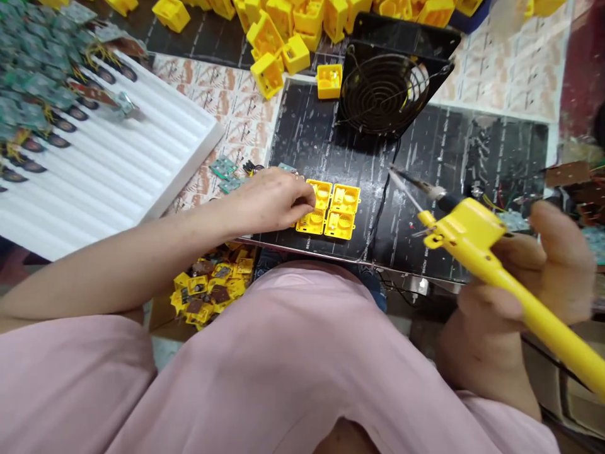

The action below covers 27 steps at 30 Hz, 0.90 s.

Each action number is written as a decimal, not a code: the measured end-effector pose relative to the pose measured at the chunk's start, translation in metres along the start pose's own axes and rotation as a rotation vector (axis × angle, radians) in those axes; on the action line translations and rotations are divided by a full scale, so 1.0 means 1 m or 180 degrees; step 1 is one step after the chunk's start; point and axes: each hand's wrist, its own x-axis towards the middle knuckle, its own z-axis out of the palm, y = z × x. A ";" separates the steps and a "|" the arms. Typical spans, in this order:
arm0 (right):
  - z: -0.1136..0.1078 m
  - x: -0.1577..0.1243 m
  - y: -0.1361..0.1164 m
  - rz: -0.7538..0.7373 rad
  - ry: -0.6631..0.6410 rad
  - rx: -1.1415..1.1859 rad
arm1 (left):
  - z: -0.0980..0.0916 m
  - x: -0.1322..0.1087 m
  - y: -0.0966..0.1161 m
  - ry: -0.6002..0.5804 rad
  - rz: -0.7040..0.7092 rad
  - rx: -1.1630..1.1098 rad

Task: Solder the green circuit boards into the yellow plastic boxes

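Observation:
My right hand [534, 277] is wrapped round a yellow soldering gun [477, 233], its metal tip pointing up and left over the black mat. Several small yellow plastic casings [339, 223] lie in a block, open side up, at the mat's front edge. My left hand [286, 198] reaches over the left casings, with fingers curled and pressed together at their edge. Whatever those fingertips pinch is hidden. Green circuit boards [224, 167] with wires lie beyond my left wrist.
A black fan [382, 94] stands at the back of the mat [449, 151], its cable running forward. Yellow housings [297, 53] are heaped behind. At left, a white foam sheet [155, 139] bears boards and speakers. A box of yellow parts [212, 284] sits below the table edge.

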 end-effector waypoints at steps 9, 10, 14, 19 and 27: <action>0.028 0.021 0.013 -0.0226 0.1125 0.0281 | 0.001 0.031 0.018 0.0139 0.0042 0.0150; 0.025 0.019 0.014 -0.0176 0.0780 0.0309 | 0.002 0.036 0.019 0.0053 0.0015 0.0189; 0.015 0.012 0.016 -0.0062 -0.0133 0.0305 | 0.005 0.045 0.019 -0.0186 0.0054 0.0408; 0.019 0.021 0.016 -0.0764 -0.0495 0.0272 | 0.007 0.049 0.018 -0.0147 0.0161 0.0485; 0.027 0.039 0.013 -0.1099 -0.0876 0.0531 | 0.005 0.052 0.017 -0.0147 0.0179 0.0403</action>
